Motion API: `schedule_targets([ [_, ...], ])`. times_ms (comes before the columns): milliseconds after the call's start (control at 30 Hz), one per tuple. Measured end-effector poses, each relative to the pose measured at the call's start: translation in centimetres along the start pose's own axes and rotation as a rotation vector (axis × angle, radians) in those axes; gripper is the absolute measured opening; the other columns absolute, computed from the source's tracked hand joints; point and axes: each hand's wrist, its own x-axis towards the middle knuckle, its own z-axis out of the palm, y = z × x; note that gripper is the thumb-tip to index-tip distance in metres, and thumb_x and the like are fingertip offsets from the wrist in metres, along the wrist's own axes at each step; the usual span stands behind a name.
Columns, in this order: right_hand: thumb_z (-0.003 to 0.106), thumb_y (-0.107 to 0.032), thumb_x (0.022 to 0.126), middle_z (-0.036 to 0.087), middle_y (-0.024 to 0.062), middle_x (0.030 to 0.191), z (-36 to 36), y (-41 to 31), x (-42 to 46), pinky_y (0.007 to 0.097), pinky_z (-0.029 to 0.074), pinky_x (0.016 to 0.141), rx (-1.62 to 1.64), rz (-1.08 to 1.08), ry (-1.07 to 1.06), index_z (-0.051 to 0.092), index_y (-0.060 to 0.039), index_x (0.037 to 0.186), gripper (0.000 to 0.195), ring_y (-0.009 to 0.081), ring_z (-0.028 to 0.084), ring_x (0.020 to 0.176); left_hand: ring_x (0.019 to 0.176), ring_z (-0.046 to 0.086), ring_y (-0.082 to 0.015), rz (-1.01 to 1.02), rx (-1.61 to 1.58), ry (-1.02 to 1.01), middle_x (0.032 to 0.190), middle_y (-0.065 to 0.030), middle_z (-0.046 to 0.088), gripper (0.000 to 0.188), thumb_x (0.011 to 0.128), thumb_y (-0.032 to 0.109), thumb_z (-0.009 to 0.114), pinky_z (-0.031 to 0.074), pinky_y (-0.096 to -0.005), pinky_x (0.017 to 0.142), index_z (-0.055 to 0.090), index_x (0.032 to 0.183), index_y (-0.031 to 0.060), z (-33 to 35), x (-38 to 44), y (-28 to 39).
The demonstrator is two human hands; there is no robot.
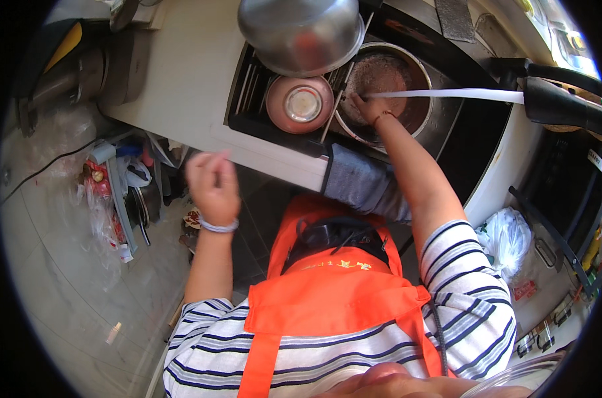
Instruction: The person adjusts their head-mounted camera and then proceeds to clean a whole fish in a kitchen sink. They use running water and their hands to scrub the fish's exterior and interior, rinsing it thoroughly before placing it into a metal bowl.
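Observation:
My right hand [372,108] reaches into a round metal pot [427,67] in the sink, its fingers spread at the surface of cloudy, pinkish-brown water [380,72]. No held object shows there; the fingertips are partly hidden. A white stream of water [455,93] runs from a black faucet [559,102] into the pot beside my fingers. My left hand [214,181], blurred, hovers in front of the counter edge with loosely bent fingers and nothing visible in it. Left of the pot are a pinkish round bowl [276,112] and a large upturned steel bowl [291,40].
A black drainer with metal bars [246,92] fills the sink's left side. A dark grey cloth [358,174] hangs over the front edge. Pale countertop [191,74] extends left. Lower down stand a stuffed rack [119,194] and a tied plastic bag [505,241].

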Motion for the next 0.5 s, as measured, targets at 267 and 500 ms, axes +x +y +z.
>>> schedule_targets([
  [267, 0.057, -0.05, 0.08, 0.039, 0.0161, 0.141, 0.1, -1.4, 1.1, 0.041, 0.03, 0.107, -0.377, 0.047, -0.033, 0.045, -0.008, 0.132, 0.068, 0.0346, 0.036, 0.13, 0.09, 0.057, -0.018, -0.143, -0.671, -0.652, 0.106, -0.0112, 0.053, 0.029, 0.084, 0.002, 0.056, 0.049, -0.0279, 0.078, 0.06, 0.112, 0.0043, 12.0, 1.1, 10.5],
  [500, 0.063, -0.049, 0.076, 0.048, 0.0123, 0.134, -4.5, 0.2, -1.8, 0.0377, 0.033, 0.105, -0.433, -0.049, 0.086, 0.054, -0.0131, 0.126, 0.062, 0.0297, 0.043, 0.125, 0.126, 0.037, -0.0405, -0.449, -0.207, -0.826, 0.137, -0.0276, 0.034, 0.066, 0.083, 0.021, 0.056, 0.031, -0.0379, 0.106, 0.029, 0.138, -0.0024, 24.8, 1.8, 8.4],
])
